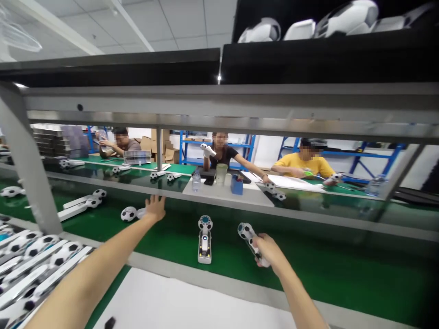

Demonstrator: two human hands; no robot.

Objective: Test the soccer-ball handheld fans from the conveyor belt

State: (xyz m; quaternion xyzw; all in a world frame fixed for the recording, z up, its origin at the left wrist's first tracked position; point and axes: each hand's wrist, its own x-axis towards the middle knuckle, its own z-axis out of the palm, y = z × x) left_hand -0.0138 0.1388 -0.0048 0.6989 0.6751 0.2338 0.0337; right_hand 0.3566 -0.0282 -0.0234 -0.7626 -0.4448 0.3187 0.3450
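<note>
My right hand (269, 250) is closed round the handle of a white handheld device with a soccer-ball head (245, 231), held over the green conveyor belt (171, 244). My left hand (155, 208) reaches to the far side of the belt with its fingers stretched out. Beneath and beside it lies another soccer-ball device (129, 214), its handle mostly hidden by that hand; whether they touch I cannot tell. Between my hands, a third device (205, 240) lies on the belt, its handle showing an uncovered inside with a white part.
Several finished-looking devices (37, 256) lie in rows at the left. White sheet material (185, 301) covers the near bench. A metal frame post (30, 160) and overhead shelf (219, 98) stand in front. Across the belt, three people work beside a bottle (196, 181) and blue box (236, 185).
</note>
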